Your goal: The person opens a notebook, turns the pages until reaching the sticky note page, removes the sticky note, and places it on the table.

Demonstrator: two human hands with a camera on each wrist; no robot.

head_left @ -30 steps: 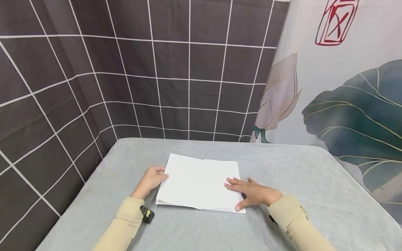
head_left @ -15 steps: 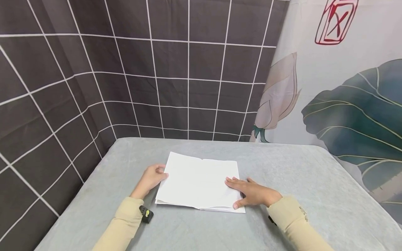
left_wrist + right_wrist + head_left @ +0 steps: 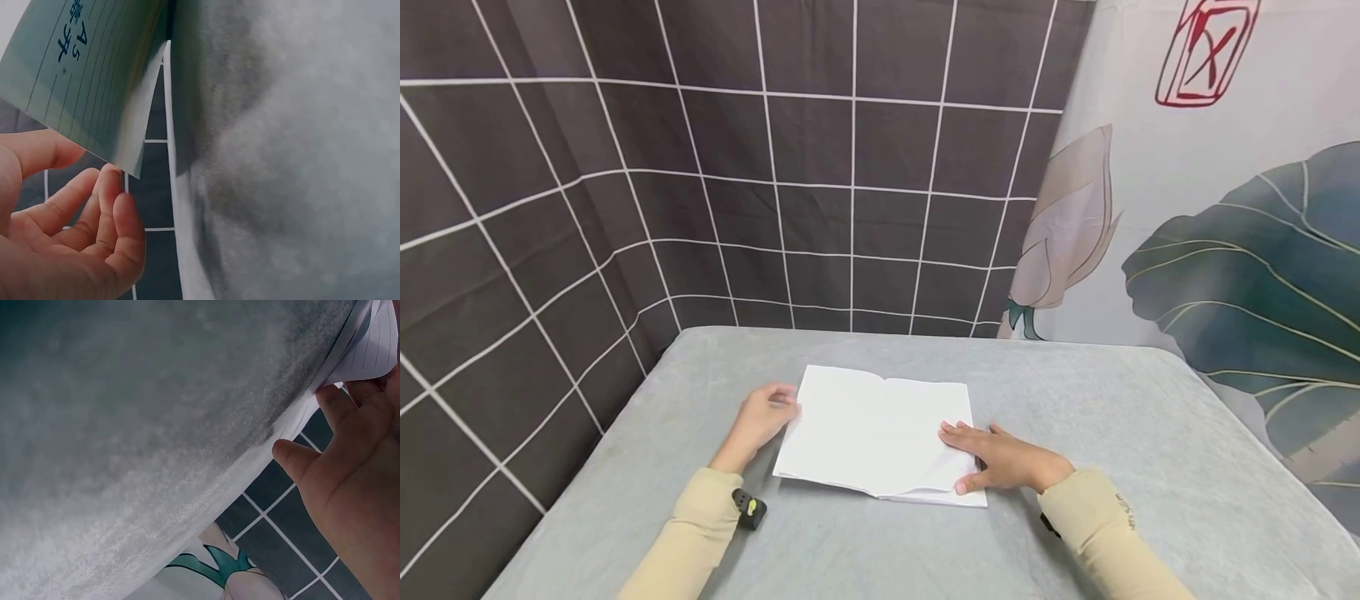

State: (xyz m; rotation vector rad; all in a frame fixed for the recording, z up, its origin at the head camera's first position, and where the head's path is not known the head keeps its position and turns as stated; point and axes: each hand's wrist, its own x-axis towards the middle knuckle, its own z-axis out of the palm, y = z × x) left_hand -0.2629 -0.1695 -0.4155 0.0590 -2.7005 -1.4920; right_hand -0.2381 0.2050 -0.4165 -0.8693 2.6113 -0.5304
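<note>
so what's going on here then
A person has an open notebook in front of them on a grey table. Their left hand holds its left edge, which looks lifted a little off the table. Their right hand rests on the right side, fingers spread. The pages facing up look plain white from the head camera, while the left wrist view shows ruled lines and some writing on the raised side.

Bench (image 3: 1120,433), grey cloth-covered. Curtain (image 3: 814,218), dark, white-gridded, behind and left. Backdrop (image 3: 1118,71), white fabric, right: printed pink lotus bud (image 3: 1066,225), blue-green lotus leaf (image 3: 1262,279), red seal motif (image 3: 1208,54).
</note>
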